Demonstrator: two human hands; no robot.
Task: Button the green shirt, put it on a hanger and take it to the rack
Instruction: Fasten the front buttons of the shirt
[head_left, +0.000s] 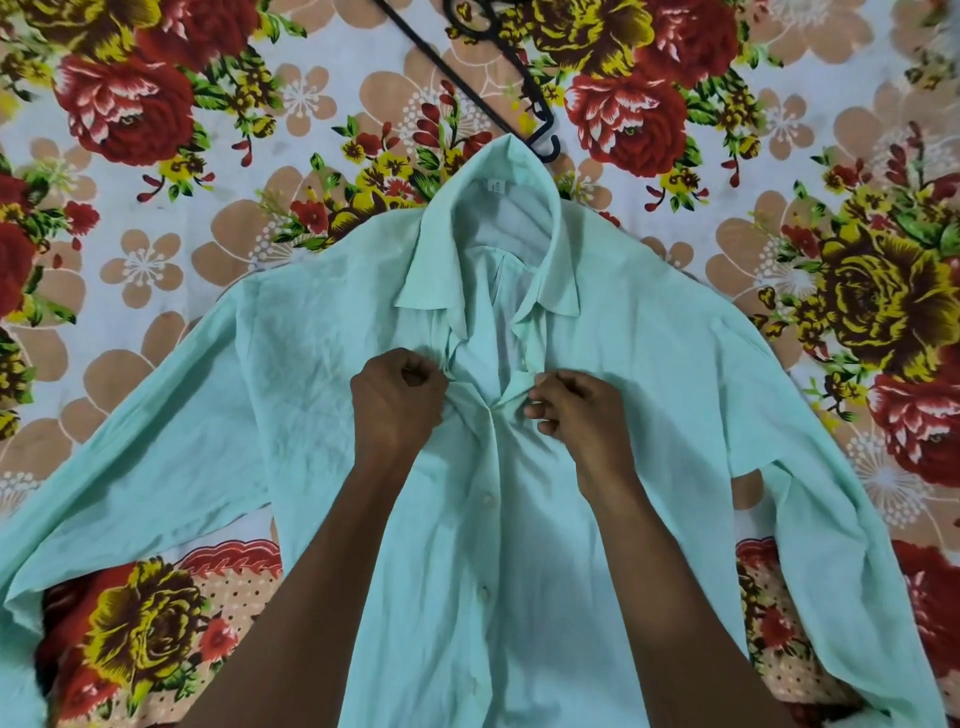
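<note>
A green shirt (519, 519) lies flat on a bed sheet (130, 218) with big red and yellow flowers on it. The front of the shirt faces up. Its sleeves spread out to both sides. The collar (498, 208) points away from the person and stands open.

The left hand (397, 397) is curled and pinches the cloth on the left edge of the shirt front, just under the collar. The right hand (576, 410) is curled too and pinches the cloth on the right edge, at the same height. The two hands are near each other but do not touch. The shirt front is open above the hands. Below the hands the two edges meet, and two small buttons (487, 500) show down the middle.

A black hanger (467, 78) lies on the sheet past the collar. One end of it is just beside the top of the collar. Part of it runs out of the top of the picture.
</note>
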